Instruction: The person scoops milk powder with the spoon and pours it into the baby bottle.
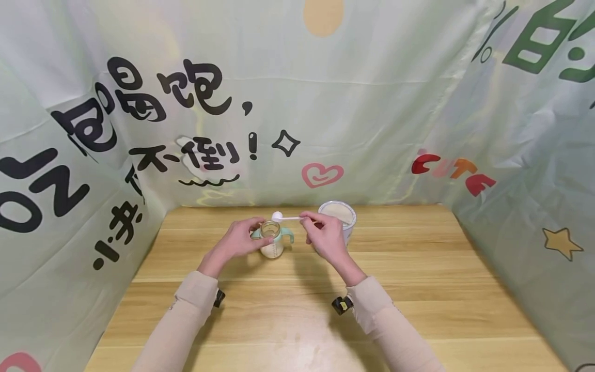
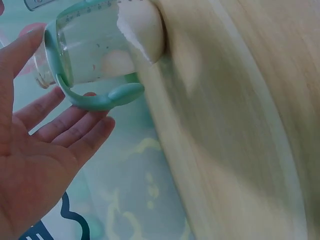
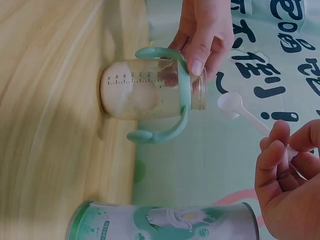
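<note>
A clear baby bottle [image 1: 272, 247] with a mint-green two-handled collar stands upright on the table, whitish powder at its bottom. My left hand [image 1: 239, 238] holds it near the neck, thumb in front and fingers behind; in the left wrist view the fingers [image 2: 75, 122] lie around one green handle [image 2: 100, 101]. My right hand [image 1: 325, 235] pinches the thin handle of a white measuring scoop [image 1: 277, 217]. The scoop's bowl [image 3: 230, 102] hangs just above the bottle's open mouth; how much it contains is hard to tell.
An open milk powder can [image 1: 349, 232] stands behind and beside my right hand, pale powder visible inside. In the right wrist view its printed side [image 3: 170, 222] shows. A printed cloth [image 1: 372, 119] encloses the wooden table [image 1: 288, 320] at the back and sides.
</note>
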The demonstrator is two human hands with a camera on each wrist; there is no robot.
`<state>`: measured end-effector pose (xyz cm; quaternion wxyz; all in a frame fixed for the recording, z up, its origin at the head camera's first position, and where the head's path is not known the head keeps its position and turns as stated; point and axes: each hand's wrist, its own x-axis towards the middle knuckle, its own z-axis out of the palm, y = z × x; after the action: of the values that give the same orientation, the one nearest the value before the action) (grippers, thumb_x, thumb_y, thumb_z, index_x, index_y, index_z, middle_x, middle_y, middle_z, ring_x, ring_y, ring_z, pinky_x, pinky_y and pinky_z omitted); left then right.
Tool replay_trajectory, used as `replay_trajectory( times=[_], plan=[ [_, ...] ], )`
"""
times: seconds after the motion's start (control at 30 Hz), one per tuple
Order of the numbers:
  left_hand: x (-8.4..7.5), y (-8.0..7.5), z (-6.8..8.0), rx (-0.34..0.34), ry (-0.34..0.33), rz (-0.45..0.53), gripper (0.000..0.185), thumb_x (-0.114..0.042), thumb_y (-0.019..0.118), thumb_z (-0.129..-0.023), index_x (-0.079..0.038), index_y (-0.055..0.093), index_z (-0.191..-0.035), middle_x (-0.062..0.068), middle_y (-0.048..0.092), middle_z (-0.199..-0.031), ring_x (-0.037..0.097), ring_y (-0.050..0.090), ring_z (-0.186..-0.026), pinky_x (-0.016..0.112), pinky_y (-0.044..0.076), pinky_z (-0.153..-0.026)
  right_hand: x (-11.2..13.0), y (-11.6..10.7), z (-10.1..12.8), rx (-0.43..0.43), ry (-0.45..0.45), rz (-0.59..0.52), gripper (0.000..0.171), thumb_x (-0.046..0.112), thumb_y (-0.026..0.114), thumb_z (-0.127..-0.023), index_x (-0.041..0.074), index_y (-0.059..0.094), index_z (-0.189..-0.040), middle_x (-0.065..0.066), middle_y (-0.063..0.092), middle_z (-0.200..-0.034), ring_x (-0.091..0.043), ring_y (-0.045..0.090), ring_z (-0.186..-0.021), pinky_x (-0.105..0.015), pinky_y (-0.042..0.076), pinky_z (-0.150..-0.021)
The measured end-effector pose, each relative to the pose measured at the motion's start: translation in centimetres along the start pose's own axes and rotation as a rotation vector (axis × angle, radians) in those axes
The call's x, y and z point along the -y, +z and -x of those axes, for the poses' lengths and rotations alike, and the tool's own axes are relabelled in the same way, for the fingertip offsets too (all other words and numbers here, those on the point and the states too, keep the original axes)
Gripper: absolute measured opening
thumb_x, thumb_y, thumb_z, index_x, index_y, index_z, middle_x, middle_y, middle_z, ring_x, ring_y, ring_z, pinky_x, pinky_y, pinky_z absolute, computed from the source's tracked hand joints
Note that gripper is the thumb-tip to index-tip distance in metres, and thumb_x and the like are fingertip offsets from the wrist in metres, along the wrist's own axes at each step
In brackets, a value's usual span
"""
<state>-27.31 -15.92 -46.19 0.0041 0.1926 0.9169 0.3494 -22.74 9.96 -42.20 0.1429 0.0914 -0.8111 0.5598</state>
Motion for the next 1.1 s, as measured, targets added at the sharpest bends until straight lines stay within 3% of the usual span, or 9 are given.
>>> replay_trajectory(
  times=[0.23,0.4,0.67,0.83,0.93,1.1],
  plan=[
    [-0.9,-0.2,-0.8,-0.003,0.013,-0.015,0.086,-0.059,0.077,-0.09,-0.01,0.05,-0.155,0.024,0.062,-0.146,0.046,0.058,-0.136,0.063,0.047,-0.113,0.1,-0.8,-0.3,-0.035,-0.02,-0.025,0.016,0.014,0.069,-0.099,0.01,0.084,-0.104,-0.016,0.069,-0.061,-0.017,0.06,-0.044,-0.021,0.044,-0.049],
    [-1.9,0.0,-1.5,-0.014,0.043,-0.034,0.09,-0.063,0.075,-0.089,-0.01,0.049,-0.157,0.023,0.064,-0.144,0.043,0.064,-0.128,0.062,0.049,-0.111,0.1,-1.5,-0.5,-0.06,-0.003,-0.049,0.017,0.01,0.067,-0.099,0.006,0.083,-0.105,-0.01,0.071,-0.065,-0.008,0.056,-0.042,-0.019,0.042,-0.046],
    [-3.2,0.3,-2.4,-0.016,0.067,-0.017,0.087,-0.061,0.078,-0.088,-0.013,0.051,-0.156,0.018,0.065,-0.144,0.038,0.063,-0.131,0.058,0.051,-0.111,0.0,-2.7,-0.7,-0.089,0.016,-0.071,0.018,0.008,0.067,-0.099,0.003,0.082,-0.106,-0.011,0.074,-0.074,-0.009,0.054,-0.041,-0.02,0.043,-0.045],
    [-3.8,0.6,-2.9,-0.005,0.08,-0.008,0.084,-0.06,0.077,-0.09,-0.014,0.051,-0.156,0.018,0.063,-0.146,0.038,0.064,-0.13,0.058,0.051,-0.111,0.0,-3.6,-0.6,-0.113,0.025,-0.05,0.018,0.009,0.066,-0.098,0.004,0.082,-0.104,-0.014,0.071,-0.067,-0.011,0.055,-0.042,-0.021,0.045,-0.046],
    [-4.2,0.7,-3.2,0.006,0.083,0.003,0.084,-0.059,0.077,-0.09,-0.014,0.051,-0.156,0.019,0.062,-0.147,0.037,0.068,-0.123,0.057,0.051,-0.111,-0.2,-4.2,-0.6,-0.12,0.025,-0.04,0.018,0.01,0.066,-0.098,0.005,0.082,-0.104,-0.019,0.071,-0.069,-0.01,0.054,-0.042,-0.022,0.044,-0.046],
    [-4.8,1.0,-3.6,0.021,0.099,0.013,0.085,-0.059,0.076,-0.09,-0.013,0.05,-0.156,0.02,0.059,-0.15,0.024,0.076,-0.093,0.055,0.054,-0.108,-0.3,-5.0,-0.6,-0.131,0.034,-0.042,0.019,0.011,0.066,-0.098,0.005,0.082,-0.107,-0.022,0.07,-0.07,-0.014,0.055,-0.044,-0.022,0.044,-0.046]
  ],
)
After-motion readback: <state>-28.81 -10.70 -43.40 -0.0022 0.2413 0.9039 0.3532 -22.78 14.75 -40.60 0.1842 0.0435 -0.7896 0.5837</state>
